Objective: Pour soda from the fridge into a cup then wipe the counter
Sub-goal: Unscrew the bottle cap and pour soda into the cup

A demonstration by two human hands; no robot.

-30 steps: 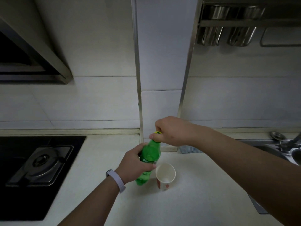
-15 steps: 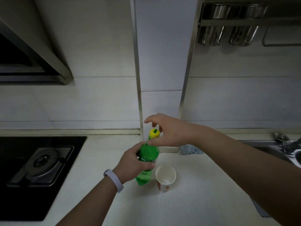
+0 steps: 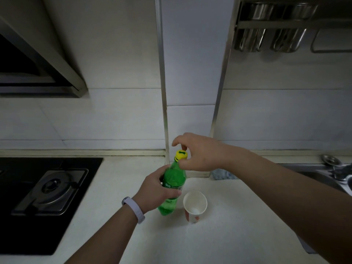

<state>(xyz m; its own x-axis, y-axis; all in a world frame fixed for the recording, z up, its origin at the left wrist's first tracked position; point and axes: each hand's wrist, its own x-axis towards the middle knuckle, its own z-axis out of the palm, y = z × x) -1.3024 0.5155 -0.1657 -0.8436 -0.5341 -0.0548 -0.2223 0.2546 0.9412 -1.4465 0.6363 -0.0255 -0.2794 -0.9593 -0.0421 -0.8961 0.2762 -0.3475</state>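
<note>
Left hand (image 3: 156,189) grips bottle (image 3: 172,187), steadying it on tabletop (image 3: 228,235); right hand (image 3: 200,153) pinches cap (image 3: 181,155) to unscrew; cup (image 3: 194,205) beside, ready.

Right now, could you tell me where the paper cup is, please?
In the head view, the paper cup stands upright on the counter, just right of the green soda bottle.

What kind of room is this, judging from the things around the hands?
A home kitchen, most likely: a gas stove is set into the counter, a steel sink lies at right, and a utensil rack hangs above.
</note>
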